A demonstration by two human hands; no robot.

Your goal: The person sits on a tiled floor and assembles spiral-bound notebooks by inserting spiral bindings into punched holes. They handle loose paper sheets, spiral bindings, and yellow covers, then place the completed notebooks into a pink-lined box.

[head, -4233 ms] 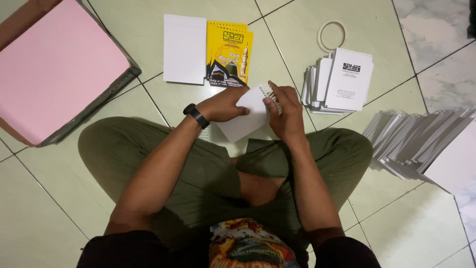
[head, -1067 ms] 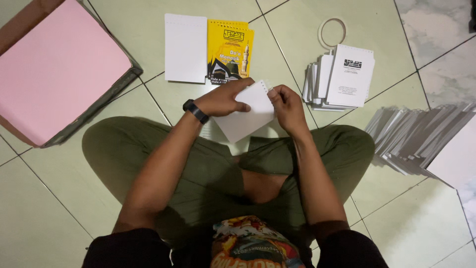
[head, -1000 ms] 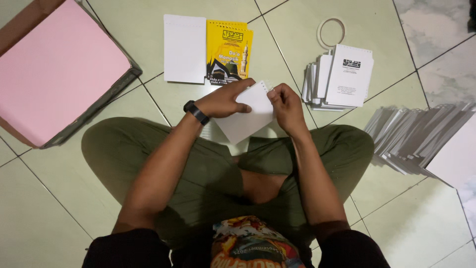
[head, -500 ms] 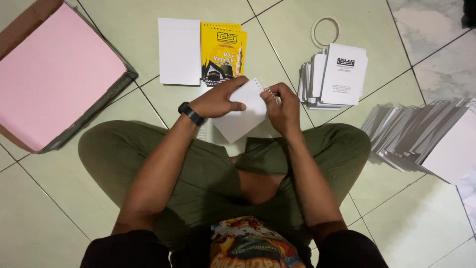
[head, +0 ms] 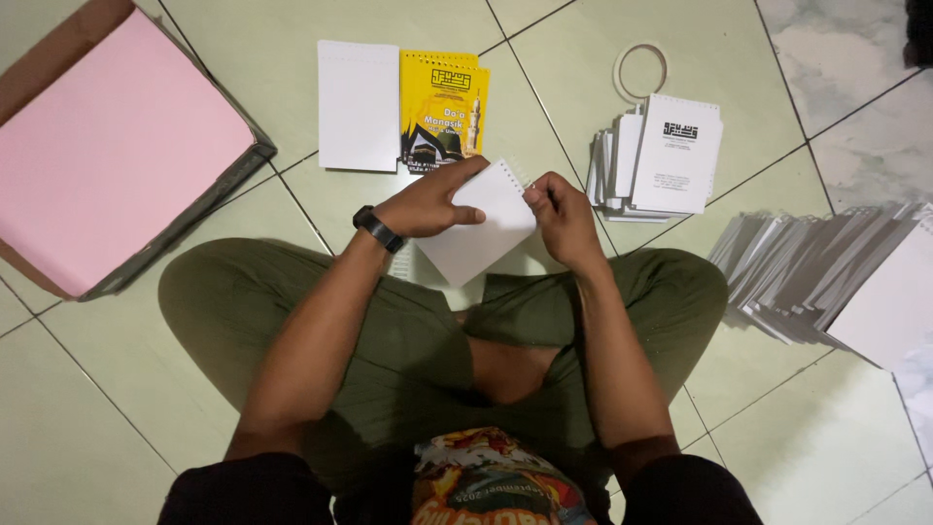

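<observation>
Small white booklet (head: 476, 228) with a row of punched holes along its upper right edge, held tilted above the person's crossed legs, between both hands. Left hand (head: 428, 199) lies flat over its upper left part, fingers pressing down on the cover. Right hand (head: 562, 216) pinches at the holed corner; what sits between those fingertips is too small to tell. So both hands are closed on the booklet, close together, one on each side.

Doing this step well, as I judge it: keep the left hand firm so the sheets stay aligned, work the right fingertips along the holes one at a time, keep the edges flush.

Outward: just beyond the left hand, a yellow printed cover (head: 442, 109) and a white sheet stack (head: 358, 105) lie side by side on the tiled floor (head: 117, 389). Beyond the right hand, a pile of finished white booklets (head: 661, 156), with a white ring (head: 640, 70) past it. Far right, fanned grey-white stacks (head: 826, 282). Far left, a box of pink paper (head: 107, 146).
</observation>
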